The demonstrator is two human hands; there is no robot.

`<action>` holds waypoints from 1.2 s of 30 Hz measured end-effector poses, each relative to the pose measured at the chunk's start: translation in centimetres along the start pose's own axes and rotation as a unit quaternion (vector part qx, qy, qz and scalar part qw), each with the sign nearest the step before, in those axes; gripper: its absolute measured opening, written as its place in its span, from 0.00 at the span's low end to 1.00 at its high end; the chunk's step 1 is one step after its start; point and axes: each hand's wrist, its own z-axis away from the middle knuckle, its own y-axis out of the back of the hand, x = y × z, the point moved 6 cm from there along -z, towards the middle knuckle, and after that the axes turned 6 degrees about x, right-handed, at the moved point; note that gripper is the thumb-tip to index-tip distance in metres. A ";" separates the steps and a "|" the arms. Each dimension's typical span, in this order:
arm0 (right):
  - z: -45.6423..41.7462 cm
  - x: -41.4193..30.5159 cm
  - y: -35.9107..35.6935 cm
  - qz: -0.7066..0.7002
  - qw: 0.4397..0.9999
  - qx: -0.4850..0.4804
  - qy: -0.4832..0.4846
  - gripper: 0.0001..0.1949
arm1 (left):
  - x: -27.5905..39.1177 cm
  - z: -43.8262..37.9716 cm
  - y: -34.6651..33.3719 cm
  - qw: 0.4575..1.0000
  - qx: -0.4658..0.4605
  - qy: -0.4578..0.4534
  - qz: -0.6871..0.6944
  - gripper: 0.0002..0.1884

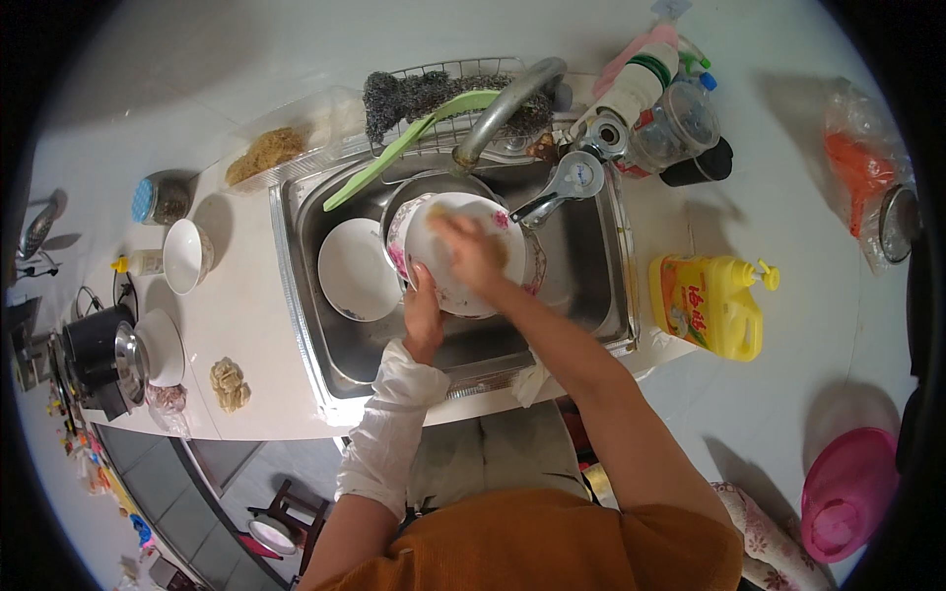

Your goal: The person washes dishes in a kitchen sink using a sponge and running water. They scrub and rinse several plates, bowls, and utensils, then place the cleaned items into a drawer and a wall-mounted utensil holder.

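Observation:
My left hand grips the near-left rim of a white plate with pink flowers, thumb on its face. The plate is tilted over the steel sink. My right hand is blurred and presses on the plate's face. A yellowish-brown scrubbing pad shows partly from under it; the rest is hidden. Behind the plate are more flowered dishes and a round metal vessel, both partly covered. A white bowl rests in the sink's left side.
The faucet spout arches over the sink beside its lever handle. A green long-handled utensil crosses the back rim and wire rack. A yellow detergent bottle stands right; a white bowl and crumpled cloth lie left.

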 end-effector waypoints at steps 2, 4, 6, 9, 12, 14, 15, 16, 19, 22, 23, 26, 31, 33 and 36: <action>2.4 -3.2 -2.1 -0.137 0.987 -0.074 0.040 0.25 | 0.7 -1.5 1.1 0.997 0.004 -0.005 0.080 0.30; 3.5 -3.7 -1.9 -0.158 0.968 -0.171 0.093 0.23 | 1.7 -2.3 3.1 0.997 0.023 -0.047 0.060 0.31; 4.7 -1.1 0.8 -0.015 0.945 -0.284 0.159 0.23 | 3.1 -0.1 2.2 0.994 0.054 -0.069 0.062 0.28; 0.3 2.9 2.7 0.048 0.996 -0.046 0.052 0.26 | 1.8 -0.8 2.5 0.997 0.005 -0.048 -0.065 0.32; -1.3 0.4 0.1 -0.035 0.998 0.025 -0.037 0.26 | 3.2 2.1 -0.9 0.997 0.024 -0.030 -0.061 0.30; 0.8 -4.6 -1.9 -0.131 0.990 -0.046 0.033 0.23 | 2.6 -2.1 2.8 0.998 -0.062 -0.018 0.006 0.29; 1.7 -6.2 -2.3 -0.201 0.973 -0.067 0.093 0.22 | 2.4 -3.4 4.1 0.993 -0.107 -0.009 0.039 0.28; 2.3 -4.7 -2.1 -0.143 0.976 -0.113 0.123 0.22 | 2.7 -3.1 4.3 0.998 -0.066 -0.008 0.021 0.27; 1.5 1.3 -0.5 -0.047 0.983 -0.144 0.102 0.22 | 4.6 -0.3 2.6 0.993 -0.005 -0.118 -0.006 0.28; -1.7 3.4 1.0 -0.043 0.998 0.005 -0.036 0.22 | 4.4 2.1 0.1 0.996 -0.012 -0.077 -0.031 0.29; -2.3 1.6 -0.1 -0.007 0.999 0.034 -0.003 0.22 | 4.4 2.6 -0.6 0.997 -0.017 -0.060 -0.036 0.31; -0.7 -5.5 -1.1 -0.100 0.991 -0.064 0.062 0.21 | 5.4 2.4 -0.6 0.997 -0.040 -0.056 0.027 0.32; 0.5 -2.1 1.0 -0.076 0.973 -0.197 0.093 0.25 | 5.4 0.8 2.6 0.993 -0.047 -0.101 0.026 0.32; -2.6 -0.8 2.7 -0.129 0.989 -0.072 0.019 0.24 | 4.7 1.8 2.0 0.995 -0.036 -0.086 -0.042 0.33; -3.9 -2.6 0.4 -0.063 0.993 0.061 0.077 0.23 | 4.5 2.5 0.2 0.999 -0.013 -0.043 -0.020 0.32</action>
